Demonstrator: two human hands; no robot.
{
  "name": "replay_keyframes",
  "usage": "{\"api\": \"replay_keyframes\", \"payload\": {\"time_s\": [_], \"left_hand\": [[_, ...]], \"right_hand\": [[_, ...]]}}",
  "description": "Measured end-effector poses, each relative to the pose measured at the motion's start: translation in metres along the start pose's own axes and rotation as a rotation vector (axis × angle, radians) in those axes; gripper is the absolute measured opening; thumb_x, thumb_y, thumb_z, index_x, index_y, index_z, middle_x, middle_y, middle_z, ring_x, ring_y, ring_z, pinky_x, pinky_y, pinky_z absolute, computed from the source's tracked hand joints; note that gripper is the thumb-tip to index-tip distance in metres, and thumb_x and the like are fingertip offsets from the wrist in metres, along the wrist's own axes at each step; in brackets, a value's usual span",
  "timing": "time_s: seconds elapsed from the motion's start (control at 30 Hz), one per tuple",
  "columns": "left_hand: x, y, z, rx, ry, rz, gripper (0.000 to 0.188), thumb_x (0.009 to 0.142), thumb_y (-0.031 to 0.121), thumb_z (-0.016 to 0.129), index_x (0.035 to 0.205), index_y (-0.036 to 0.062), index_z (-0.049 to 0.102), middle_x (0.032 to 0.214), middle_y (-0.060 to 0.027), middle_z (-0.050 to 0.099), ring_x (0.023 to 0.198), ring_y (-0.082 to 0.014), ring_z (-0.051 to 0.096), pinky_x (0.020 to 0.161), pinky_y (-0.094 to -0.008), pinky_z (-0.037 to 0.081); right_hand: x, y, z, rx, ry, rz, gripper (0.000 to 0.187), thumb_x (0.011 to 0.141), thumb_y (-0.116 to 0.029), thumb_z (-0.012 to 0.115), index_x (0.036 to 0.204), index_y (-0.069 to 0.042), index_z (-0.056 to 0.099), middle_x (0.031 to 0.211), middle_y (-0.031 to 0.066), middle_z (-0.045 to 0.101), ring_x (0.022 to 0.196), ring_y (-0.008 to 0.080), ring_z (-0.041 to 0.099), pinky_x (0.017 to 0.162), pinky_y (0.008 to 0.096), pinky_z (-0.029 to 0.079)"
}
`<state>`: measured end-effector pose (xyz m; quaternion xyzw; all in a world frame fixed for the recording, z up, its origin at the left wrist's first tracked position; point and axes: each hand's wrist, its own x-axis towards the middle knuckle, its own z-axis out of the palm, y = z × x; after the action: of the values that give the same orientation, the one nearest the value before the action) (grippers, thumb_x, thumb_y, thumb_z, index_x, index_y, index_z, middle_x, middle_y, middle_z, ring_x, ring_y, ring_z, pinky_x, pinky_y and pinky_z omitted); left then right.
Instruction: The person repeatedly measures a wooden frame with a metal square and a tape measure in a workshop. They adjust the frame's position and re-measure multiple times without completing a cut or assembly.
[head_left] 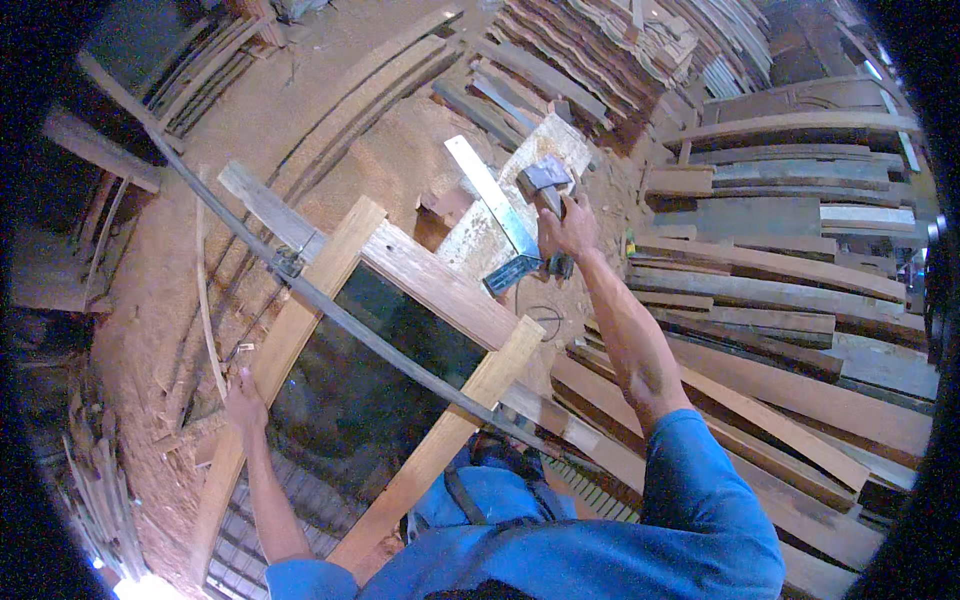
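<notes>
My right hand (572, 230) reaches forward over a narrow pale board (470, 243), fingers closed round the handle of a hatchet-like tool with a broad grey head (546, 174). Beside it a metal try square (488, 195) lies across the board. At the left, my left hand (246, 402) grips the side rail of a light wooden frame (430, 272); part of its fingers is hidden. Whether the dark area (370, 400) inside the frame is a pane or an opening, I cannot tell. Slanting over the frame runs a long metal bar (375, 345), with a clamp-like fitting (287, 265) near the left rail.
Many planks (760, 350) lie stacked along the right side. Wavy-edged boards (590, 60) are piled at the back. Sawdust (370, 150) covers the ground, with long curved-looking timbers (350, 100) on it. Thin strips (100, 480) lean at the lower left.
</notes>
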<state>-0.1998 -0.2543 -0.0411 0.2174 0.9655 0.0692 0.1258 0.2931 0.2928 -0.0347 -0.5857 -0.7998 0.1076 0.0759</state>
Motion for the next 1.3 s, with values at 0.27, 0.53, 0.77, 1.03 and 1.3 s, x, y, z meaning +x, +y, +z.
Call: {"api": "replay_keyframes", "payload": {"time_s": [0.27,0.53,0.77,1.03,1.3], "left_hand": [[-0.001,0.005,-0.004,-0.028,-0.045,-0.075,0.069,0.107,0.061,0.044,0.133,0.0030,0.071,0.117,-0.0299,0.073,0.111,-0.0474,0.070,0.094,-0.0548,0.054],[-0.006,0.007,-0.014,0.151,-0.012,-0.038,0.069,0.106,0.064,0.042,0.130,0.0080,0.074,0.110,-0.0306,0.074,0.105,-0.0498,0.070,0.093,-0.0590,0.052],[-0.001,-0.005,0.003,0.045,0.055,-0.035,0.068,0.105,0.061,0.047,0.127,0.0034,0.075,0.110,-0.0289,0.075,0.103,-0.0490,0.071,0.092,-0.0582,0.053],[-0.046,0.081,-0.001,-0.201,0.511,0.330,0.060,0.104,0.038,0.061,0.148,-0.0023,0.051,0.144,-0.0273,0.056,0.137,-0.0424,0.050,0.118,-0.0527,0.037],[-0.225,0.303,0.001,-0.555,-0.081,0.919,0.079,0.080,0.039,0.085,0.144,0.0033,0.055,0.145,-0.0225,0.055,0.138,-0.0453,0.047,0.120,-0.0618,0.031]], "right_hand": [[-0.056,-0.034,0.004,0.191,0.072,0.163,0.048,0.096,-0.041,0.073,0.127,-0.006,0.063,0.112,0.0181,0.071,0.105,0.0361,0.071,0.092,0.0534,0.051],[-0.080,-0.032,0.043,0.327,-0.017,0.464,0.053,0.091,-0.048,0.080,0.114,-0.005,0.058,0.101,0.0134,0.075,0.094,0.0306,0.073,0.088,0.0439,0.055],[-0.059,0.002,0.031,0.867,-0.333,0.438,0.031,0.099,-0.028,0.076,0.115,-0.002,0.071,0.100,0.0024,0.072,0.087,0.0133,0.066,0.077,0.0307,0.053],[-0.137,0.022,-0.069,1.012,-0.476,0.369,0.030,0.102,-0.028,0.074,0.116,-0.002,0.076,0.102,0.0001,0.073,0.095,0.0118,0.064,0.088,0.0309,0.050],[-0.242,0.022,-0.063,0.882,-0.651,0.334,0.026,0.099,-0.028,0.077,0.107,-0.003,0.078,0.095,-0.0018,0.071,0.089,0.0096,0.059,0.083,0.0302,0.050]]}}
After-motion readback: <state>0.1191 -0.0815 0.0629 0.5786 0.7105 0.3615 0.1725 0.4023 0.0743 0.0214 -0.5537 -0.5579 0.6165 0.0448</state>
